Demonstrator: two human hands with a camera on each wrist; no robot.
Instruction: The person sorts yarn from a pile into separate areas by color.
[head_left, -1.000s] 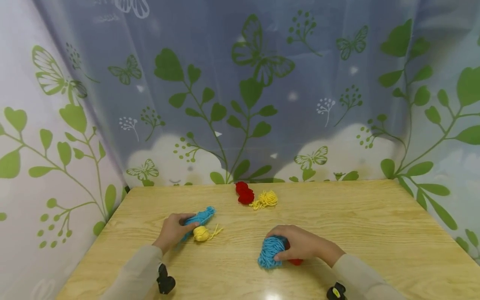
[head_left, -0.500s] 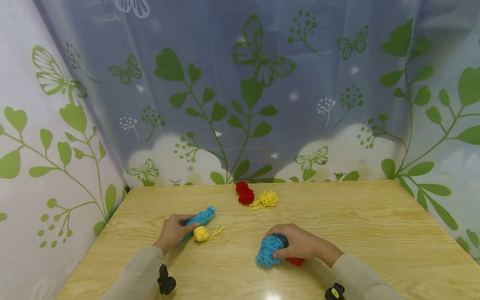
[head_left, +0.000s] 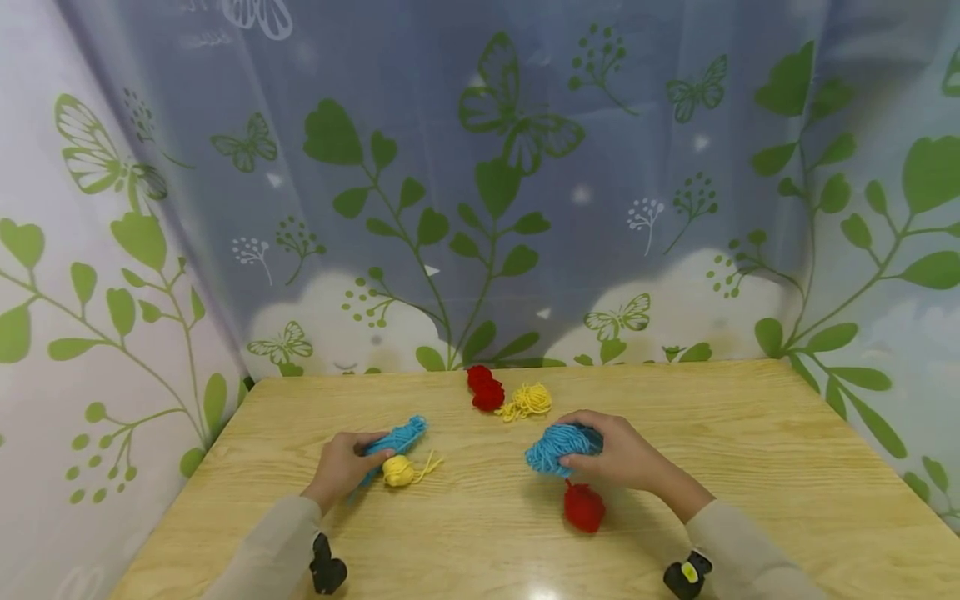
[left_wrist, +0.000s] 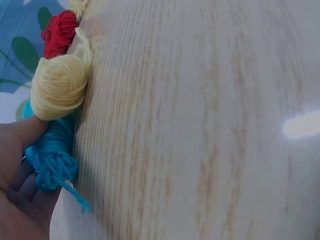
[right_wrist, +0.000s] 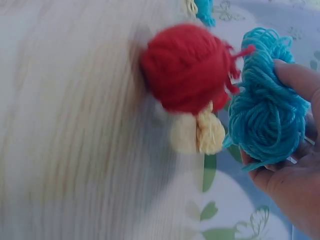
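On the left of the table, my left hand grips a long blue yarn bundle, thumb on one side and fingers on the other. A small yellow yarn ball with a loose tail sits against that bundle near the thumb. My right hand holds a second blue yarn bundle, fingers curled round it. Just nearer than this bundle, a red yarn ball lies on the wood; in the right wrist view the same red ball shows beside the held yarn.
At the table's back edge lie a red yarn bundle and a loose yellow yarn heap, side by side. A printed curtain hangs directly behind the wooden table and along both sides.
My right hand has moved away from me and up with the blue yarn bundle, uncovering the red yarn ball. My left hand stays on its bundle.
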